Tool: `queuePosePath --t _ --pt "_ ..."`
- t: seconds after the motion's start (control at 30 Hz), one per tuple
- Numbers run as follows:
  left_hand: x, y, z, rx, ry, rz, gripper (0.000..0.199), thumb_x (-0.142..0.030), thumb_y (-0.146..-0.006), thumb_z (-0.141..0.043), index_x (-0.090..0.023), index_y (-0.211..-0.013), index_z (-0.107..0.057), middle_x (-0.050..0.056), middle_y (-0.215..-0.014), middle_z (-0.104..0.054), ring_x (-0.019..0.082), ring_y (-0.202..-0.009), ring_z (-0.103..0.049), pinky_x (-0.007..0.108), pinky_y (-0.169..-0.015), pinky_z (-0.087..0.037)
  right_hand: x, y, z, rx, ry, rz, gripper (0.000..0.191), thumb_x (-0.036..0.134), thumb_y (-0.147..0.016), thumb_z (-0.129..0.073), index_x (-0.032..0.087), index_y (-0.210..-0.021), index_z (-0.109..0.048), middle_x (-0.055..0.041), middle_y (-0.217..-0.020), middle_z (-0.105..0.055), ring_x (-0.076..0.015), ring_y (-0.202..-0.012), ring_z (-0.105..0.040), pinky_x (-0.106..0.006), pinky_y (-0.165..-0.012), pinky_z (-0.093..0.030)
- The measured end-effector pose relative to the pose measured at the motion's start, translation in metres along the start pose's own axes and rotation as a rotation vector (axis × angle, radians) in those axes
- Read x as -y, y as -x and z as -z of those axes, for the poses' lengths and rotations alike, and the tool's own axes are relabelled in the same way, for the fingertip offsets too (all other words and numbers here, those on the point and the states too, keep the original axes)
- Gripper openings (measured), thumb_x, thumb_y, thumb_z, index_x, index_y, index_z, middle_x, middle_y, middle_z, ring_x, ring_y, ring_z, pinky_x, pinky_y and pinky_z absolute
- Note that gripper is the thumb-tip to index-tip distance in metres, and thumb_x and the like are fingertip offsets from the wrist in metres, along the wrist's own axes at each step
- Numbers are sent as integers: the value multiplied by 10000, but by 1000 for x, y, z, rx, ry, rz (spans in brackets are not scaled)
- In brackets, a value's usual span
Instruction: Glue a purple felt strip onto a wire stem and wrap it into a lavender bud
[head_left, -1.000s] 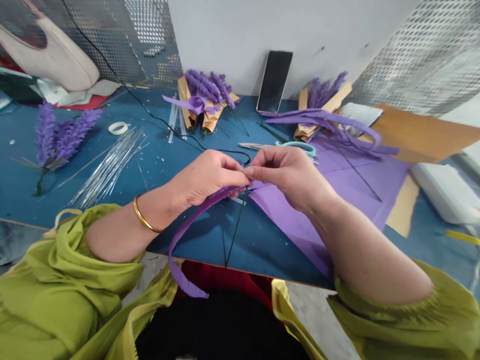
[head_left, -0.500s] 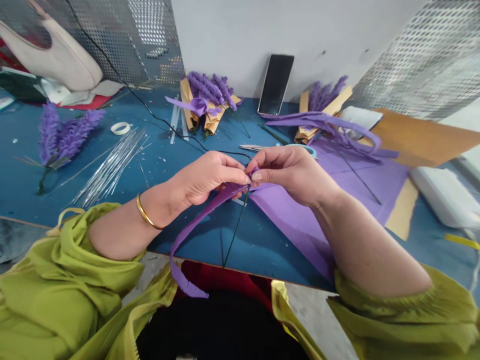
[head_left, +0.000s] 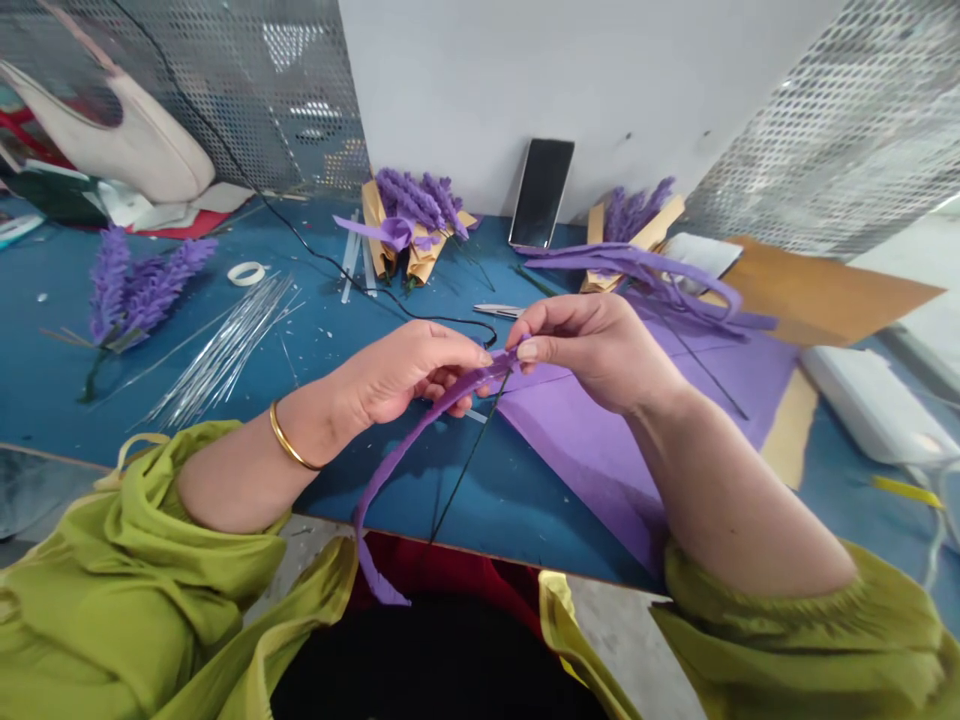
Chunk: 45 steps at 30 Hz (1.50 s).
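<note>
A long purple strip (head_left: 405,447) runs between my hands and hangs over the table's front edge. My left hand (head_left: 422,372) pinches it near its upper part, thumb on top and fingers curled below. The upper end of the strip, bunched small, is pinched between thumb and forefinger of my right hand (head_left: 577,345). From that spot a thin dark green stem (head_left: 469,460) slants down to the left, past the table edge. A large purple sheet (head_left: 592,440) lies under my right hand and forearm.
Silver wires (head_left: 225,350), a tape ring (head_left: 246,273) and a purple flower bunch (head_left: 142,285) lie left. Wrapped bouquets (head_left: 420,215) stand at the back beside a leaning phone (head_left: 541,192). Scissors (head_left: 499,310) lie beyond my hands. A white box (head_left: 881,405) sits right.
My left hand has shifted slightly left, away from my right fingertips, and more of the strip shows between them. The whole view has tilted a little.
</note>
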<state>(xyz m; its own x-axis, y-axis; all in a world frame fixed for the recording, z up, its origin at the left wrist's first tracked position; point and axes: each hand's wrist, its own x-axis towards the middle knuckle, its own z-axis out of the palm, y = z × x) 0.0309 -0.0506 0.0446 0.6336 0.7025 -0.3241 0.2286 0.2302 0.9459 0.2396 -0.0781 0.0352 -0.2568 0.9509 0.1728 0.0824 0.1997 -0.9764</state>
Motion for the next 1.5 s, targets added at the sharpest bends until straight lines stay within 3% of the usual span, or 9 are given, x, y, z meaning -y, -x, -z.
queuePosePath --t 0.33,0.57,0.83,1.13,1.5 --pt "9 1 -1 -44 46 -39 98 -223 -754 -690 -149 -704 -727 27 -637 -676 96 -514 -585 220 -531 -480 1 2 -5 33 30 -32 287 425 -707 -858 167 -750 -741 -14 -660 -677 -132 -603 -597 -291 -603 -509" --pt "11 0 0 -50 67 -42 114 -199 -757 -679 -143 -673 -732 37 -624 -673 101 -531 -581 226 -538 -477 2 3 -8 39 167 -6 304 461 -743 -818 175 -726 -715 -13 -676 -649 -132 -616 -563 -290 -578 -431" --pt "8 3 -4 -78 4 -67 178 -228 -769 -654 -130 -639 -724 49 -610 -657 120 -560 -580 241 -549 -474 1 5 -14 -20 361 38 322 447 -772 -789 171 -678 -653 15 -616 -570 -114 -600 -459 -286 -563 -329" --pt "6 3 -8 -92 -7 -67 80 -160 -705 -664 -136 -639 -702 16 -600 -638 92 -523 -546 218 -535 -444 -4 5 -16 -26 357 6 253 359 -796 -753 164 -675 -647 4 -622 -586 -123 -609 -490 -284 -556 -326" --pt "9 2 -13 -169 -196 -158 105 -178 -699 -733 -144 -628 -663 -24 -549 -580 84 -527 -504 223 -526 -390 -7 4 -25 -149 416 -17 294 282 -777 -759 161 -583 -574 30 -578 -534 -80 -554 -401 -269 -517 -252"
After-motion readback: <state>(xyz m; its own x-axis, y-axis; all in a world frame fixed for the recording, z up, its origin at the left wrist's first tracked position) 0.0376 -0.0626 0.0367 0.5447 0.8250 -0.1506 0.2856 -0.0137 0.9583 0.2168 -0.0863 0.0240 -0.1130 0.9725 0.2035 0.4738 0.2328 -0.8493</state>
